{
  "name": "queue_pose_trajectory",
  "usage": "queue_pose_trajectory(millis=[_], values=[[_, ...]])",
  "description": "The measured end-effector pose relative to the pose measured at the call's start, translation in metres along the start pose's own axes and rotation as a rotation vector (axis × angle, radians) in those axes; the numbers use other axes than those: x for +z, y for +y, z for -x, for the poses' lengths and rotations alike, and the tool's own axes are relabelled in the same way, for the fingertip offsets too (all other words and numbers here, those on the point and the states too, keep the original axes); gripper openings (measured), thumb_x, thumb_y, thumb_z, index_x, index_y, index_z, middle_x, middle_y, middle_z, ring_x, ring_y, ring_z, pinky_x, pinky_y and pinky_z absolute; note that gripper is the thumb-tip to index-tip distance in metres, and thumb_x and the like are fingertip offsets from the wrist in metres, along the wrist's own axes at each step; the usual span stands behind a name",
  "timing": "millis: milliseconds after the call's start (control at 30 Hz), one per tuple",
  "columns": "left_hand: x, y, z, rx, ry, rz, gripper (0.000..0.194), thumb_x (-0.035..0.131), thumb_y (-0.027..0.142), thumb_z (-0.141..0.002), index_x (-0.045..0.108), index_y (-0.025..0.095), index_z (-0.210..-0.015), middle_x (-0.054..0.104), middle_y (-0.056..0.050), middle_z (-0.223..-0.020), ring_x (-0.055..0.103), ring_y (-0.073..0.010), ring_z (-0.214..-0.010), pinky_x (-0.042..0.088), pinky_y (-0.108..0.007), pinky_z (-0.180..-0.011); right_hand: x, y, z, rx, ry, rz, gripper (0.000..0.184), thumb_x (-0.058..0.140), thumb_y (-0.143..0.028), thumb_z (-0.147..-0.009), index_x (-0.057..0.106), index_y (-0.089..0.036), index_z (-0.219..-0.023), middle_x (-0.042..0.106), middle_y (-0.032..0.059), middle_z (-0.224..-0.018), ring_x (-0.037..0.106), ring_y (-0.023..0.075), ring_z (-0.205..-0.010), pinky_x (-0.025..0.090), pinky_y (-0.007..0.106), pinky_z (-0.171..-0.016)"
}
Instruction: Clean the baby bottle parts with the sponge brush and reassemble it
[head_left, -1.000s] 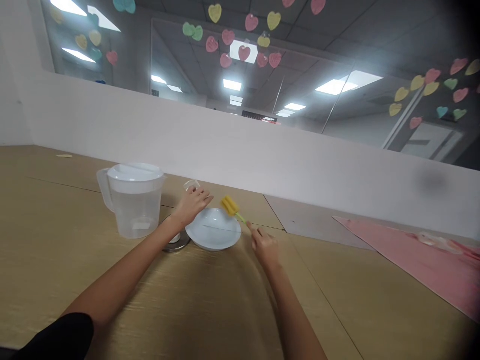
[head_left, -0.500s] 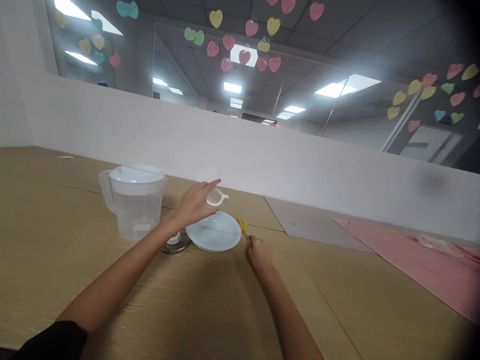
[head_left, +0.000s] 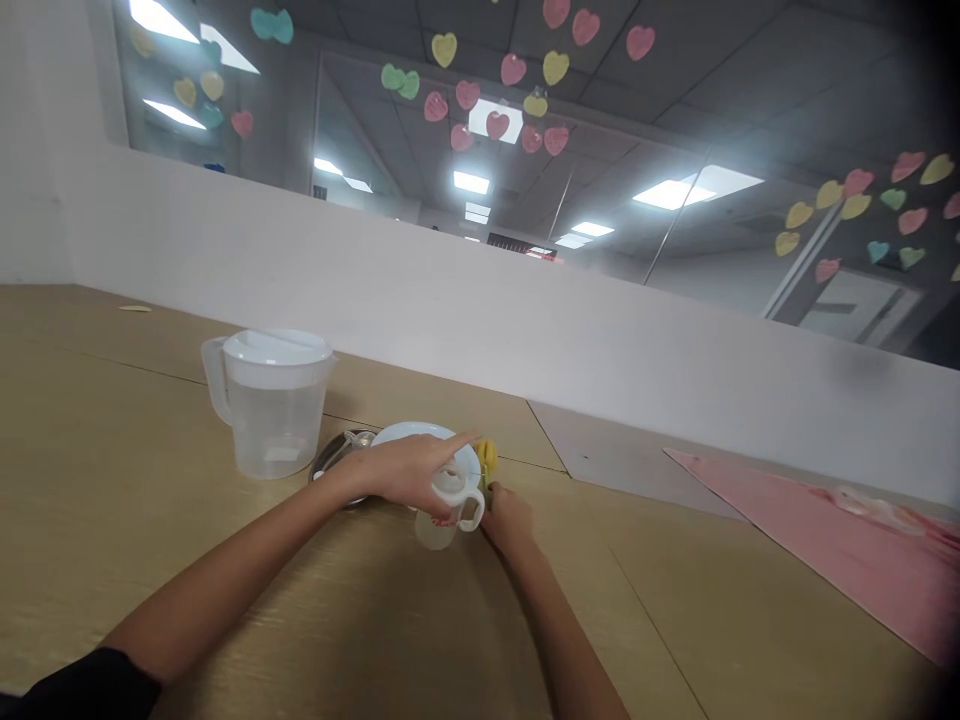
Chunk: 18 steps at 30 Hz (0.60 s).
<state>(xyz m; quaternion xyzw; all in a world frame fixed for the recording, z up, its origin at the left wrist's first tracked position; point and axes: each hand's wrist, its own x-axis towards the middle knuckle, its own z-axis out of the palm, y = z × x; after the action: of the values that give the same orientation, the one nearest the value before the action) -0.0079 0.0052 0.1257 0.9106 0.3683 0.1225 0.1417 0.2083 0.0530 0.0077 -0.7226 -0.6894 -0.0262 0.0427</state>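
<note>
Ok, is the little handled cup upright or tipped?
Tipped slightly: the clear cup is held at the left hand, with its white rim and handle leaning to the right of its base.

From my screen, the pitcher [head_left: 271, 425] and small cup [head_left: 436, 532] look like clear, smooth plastic, the plate [head_left: 420, 432] glossy white, and the dish [head_left: 337, 450] polished metal. The sponge [head_left: 487, 458] looks rough, the table [head_left: 150, 400] matt wood-grain.

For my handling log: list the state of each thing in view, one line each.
Left hand: closed over the mug
Small clear mug with white handle: held, tilted slightly, at the plate's near edge
Right hand: gripping the brush stem
Yellow sponge brush: held head up
White plate: lying flat
Plastic pitcher: upright, lid on, looks empty
Metal dish: lying against the plate's rim
</note>
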Motion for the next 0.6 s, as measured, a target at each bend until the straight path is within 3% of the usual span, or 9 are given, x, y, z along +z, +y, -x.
queue_pose_trajectory(millis=[133,233,367,500,600], values=[[0.004,-0.001,-0.001,0.019,-0.096,-0.063,0.095,0.065,0.041,-0.065,0.014,0.028,-0.144,0.064,-0.003,-0.106,0.058,-0.0237,-0.096,0.042,-0.026,-0.073,0.002,0.000,-0.001,0.012,0.003,-0.014,0.027,0.043,-0.031,-0.086,0.059,-0.015,-0.101,0.067,0.0132,-0.098,0.064,0.0212,-0.091,0.040,0.026,-0.070],[0.009,0.001,-0.001,0.039,-0.106,-0.109,0.086,0.066,0.039,-0.065,0.026,0.027,-0.140,0.060,-0.005,-0.118,0.056,-0.0251,-0.104,0.042,-0.028,-0.080,0.004,0.001,-0.001,-0.005,0.011,-0.034,0.028,0.042,-0.034,-0.087,0.061,-0.016,-0.097,0.067,0.0132,-0.098,0.063,0.0217,-0.091,0.039,0.027,-0.069],[0.021,0.007,-0.002,0.045,-0.080,-0.228,0.067,0.066,0.039,-0.064,0.045,0.025,-0.126,0.063,-0.007,-0.111,0.059,-0.0266,-0.099,0.042,-0.032,-0.082,0.001,0.001,0.000,0.007,0.081,-0.098,0.037,0.033,-0.039,-0.092,0.062,-0.016,-0.094,0.068,0.0126,-0.097,0.064,0.0210,-0.087,0.038,0.026,-0.066],[0.034,0.007,-0.004,0.042,-0.047,-0.349,0.054,0.065,0.038,-0.065,0.053,0.021,-0.115,0.065,-0.010,-0.099,0.063,-0.0287,-0.089,0.045,-0.035,-0.076,-0.006,0.001,0.003,0.048,0.219,-0.291,0.048,0.017,-0.037,-0.096,0.061,-0.018,-0.095,0.069,0.0104,-0.092,0.063,0.0189,-0.081,0.036,0.025,-0.063],[0.039,0.004,-0.006,0.044,-0.047,-0.376,0.052,0.063,0.040,-0.067,0.053,0.020,-0.114,0.065,-0.011,-0.097,0.064,-0.0288,-0.084,0.047,-0.036,-0.072,-0.009,-0.001,0.004,0.002,0.263,-0.463,0.055,0.014,-0.045,-0.095,0.061,-0.019,-0.088,0.068,0.0075,-0.084,0.061,0.0184,-0.075,0.035,0.025,-0.060]])
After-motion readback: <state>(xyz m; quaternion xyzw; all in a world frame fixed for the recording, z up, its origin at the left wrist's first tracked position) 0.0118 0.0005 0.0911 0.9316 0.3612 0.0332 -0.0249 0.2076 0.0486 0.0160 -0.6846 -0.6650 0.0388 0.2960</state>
